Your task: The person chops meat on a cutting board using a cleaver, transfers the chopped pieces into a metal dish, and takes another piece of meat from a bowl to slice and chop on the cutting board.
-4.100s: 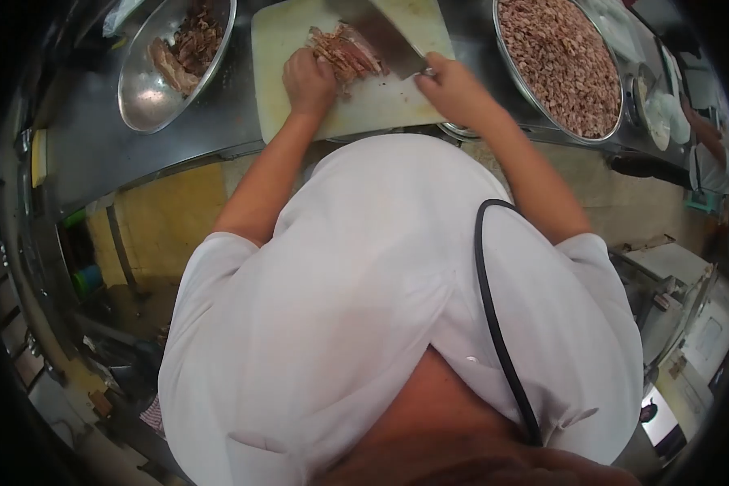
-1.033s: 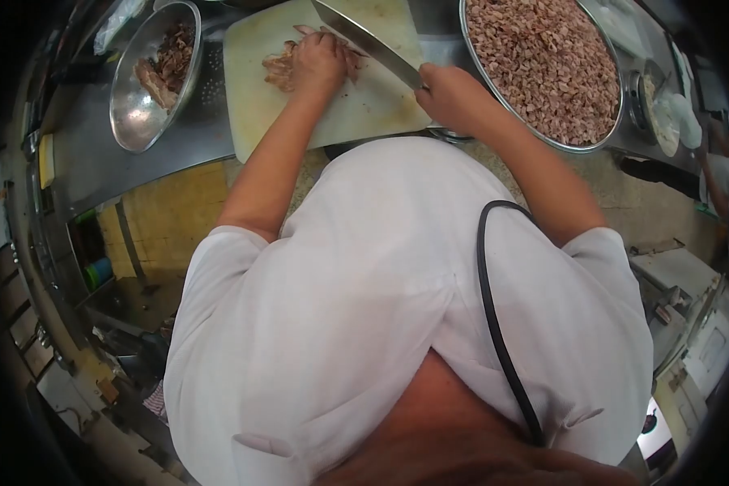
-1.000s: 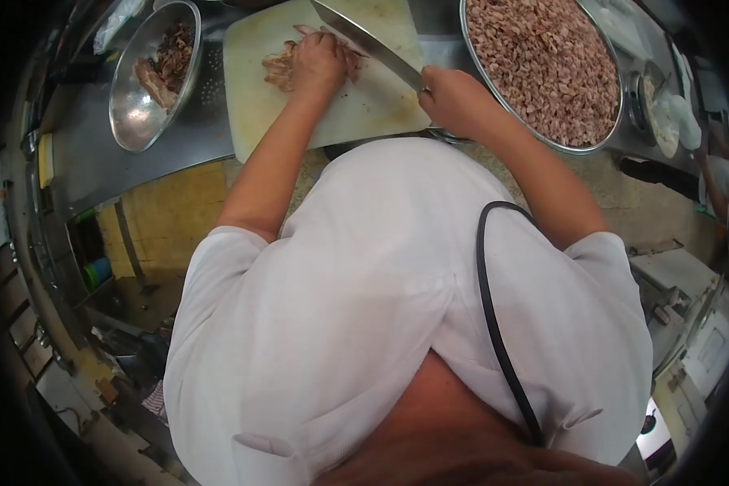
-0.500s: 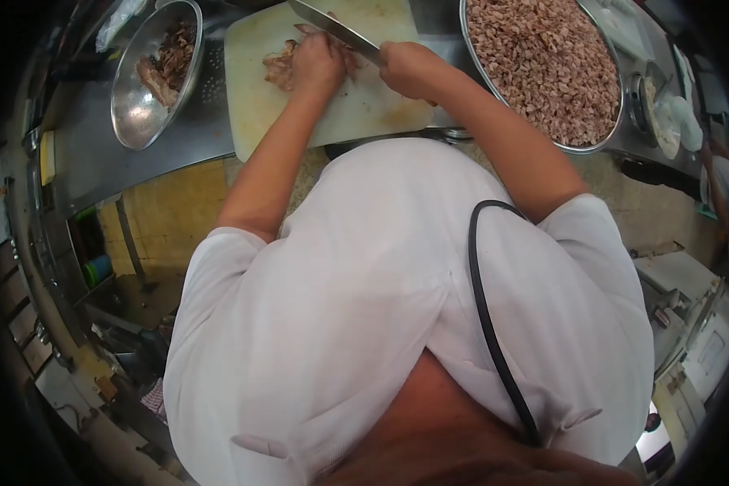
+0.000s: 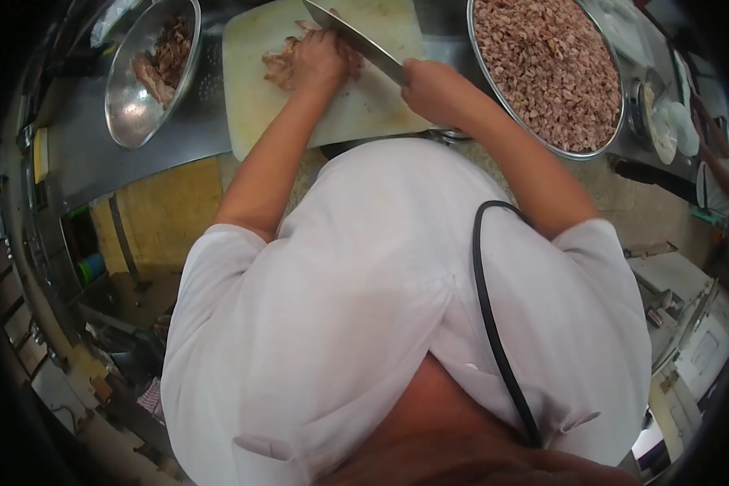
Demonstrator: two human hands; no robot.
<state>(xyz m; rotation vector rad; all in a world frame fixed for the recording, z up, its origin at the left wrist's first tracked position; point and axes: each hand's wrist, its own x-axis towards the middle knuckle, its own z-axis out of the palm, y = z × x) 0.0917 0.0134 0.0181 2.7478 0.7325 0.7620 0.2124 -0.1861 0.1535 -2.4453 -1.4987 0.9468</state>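
Observation:
My left hand (image 5: 319,61) presses down on pieces of meat (image 5: 280,63) on the pale cutting board (image 5: 251,109), its fingers curled over them. My right hand (image 5: 435,91) is closed round the handle of a large knife (image 5: 364,47). The blade slants up and to the left, its flat just beside the fingers of my left hand. More meat shows at the right side of my left hand. What lies under my left palm is hidden.
A metal bowl (image 5: 134,121) with larger meat pieces stands left of the board. On the right is a big metal bowl (image 5: 621,121) full of small chopped meat. Beyond it are a small container (image 5: 648,113) and another person's arm (image 5: 717,166) at the right edge.
My right hand has moved right and slightly nearer my body, drawing the knife with it. My left hand stays on the meat in nearly the same place.

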